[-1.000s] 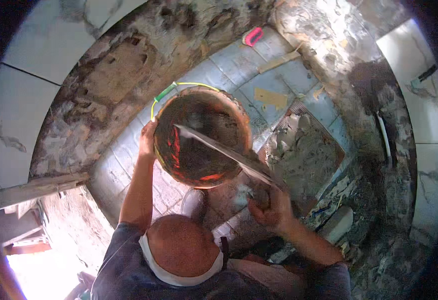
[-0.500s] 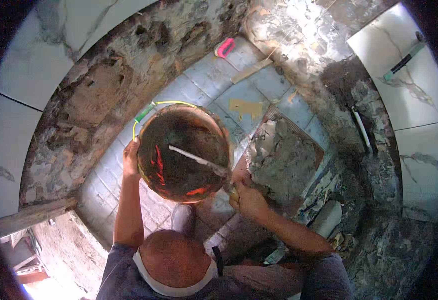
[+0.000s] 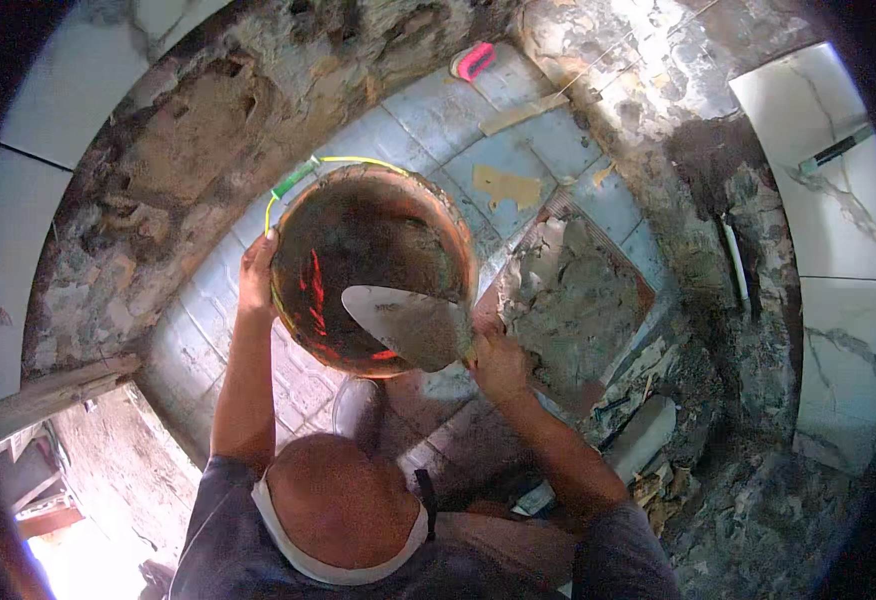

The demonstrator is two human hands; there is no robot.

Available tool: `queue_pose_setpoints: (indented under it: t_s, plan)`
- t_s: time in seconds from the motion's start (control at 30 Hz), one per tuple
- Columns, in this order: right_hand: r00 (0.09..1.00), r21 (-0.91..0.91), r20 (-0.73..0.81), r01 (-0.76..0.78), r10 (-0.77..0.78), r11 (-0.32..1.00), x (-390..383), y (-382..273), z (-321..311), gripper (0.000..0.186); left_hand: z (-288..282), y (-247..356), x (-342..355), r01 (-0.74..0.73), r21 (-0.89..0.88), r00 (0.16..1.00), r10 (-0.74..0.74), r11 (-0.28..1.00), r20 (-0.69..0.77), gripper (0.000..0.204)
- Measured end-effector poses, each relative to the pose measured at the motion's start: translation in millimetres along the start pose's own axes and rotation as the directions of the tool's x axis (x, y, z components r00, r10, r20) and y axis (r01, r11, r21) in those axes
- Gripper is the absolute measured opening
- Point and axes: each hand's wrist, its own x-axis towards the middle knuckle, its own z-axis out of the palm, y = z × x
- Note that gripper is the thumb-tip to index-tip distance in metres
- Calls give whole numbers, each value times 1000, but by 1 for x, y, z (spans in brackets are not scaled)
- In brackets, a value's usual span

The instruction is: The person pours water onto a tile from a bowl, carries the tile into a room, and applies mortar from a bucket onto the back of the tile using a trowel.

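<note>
A round bucket (image 3: pixel 368 240), dark inside with orange-red streaks, tilts before me. My left hand (image 3: pixel 256 275) is closed on its left rim, just below the yellow wire handle with a green grip (image 3: pixel 295 178). In my right hand (image 3: pixel 499 362) is a trowel (image 3: pixel 408 322), fingers wrapped round its handle. The broad flat of its grey blade shows over the lower right of the bucket's mouth. Whether the blade touches the inside, I cannot tell. Right of the bucket lies a square tile (image 3: pixel 638 285) with a reddish edge, spread with rough grey mortar (image 3: pixel 568 300).
Beyond the bucket, a pink brush (image 3: pixel 475 62) and tan scraps (image 3: pixel 506 187) lie on bluish floor tiles (image 3: pixel 408 135). Rough mortar-stained walls (image 3: pixel 188 140) rise on both sides, with marbled tiles (image 3: pixel 818 130) above. Debris (image 3: pixel 658 490) lies at the lower right.
The trowel blade has turned from edge-on to showing its flat face, and sits lower in the bucket's mouth. The bucket appears slightly higher and larger in view. Both hands keep their grips.
</note>
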Motion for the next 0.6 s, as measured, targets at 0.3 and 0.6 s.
queue_pose_setpoints:
  t_s: [0.3,0.6]
  plan:
    - [970,-99,243,20,4,995,-79,59,-21,39,-4,1,-1,-39,8,999,38,999,34,30]
    - [965,384,160,133,-208,914,-68,15,-135,31,10,6,-10,-45,-15,999,44,999,-25,28]
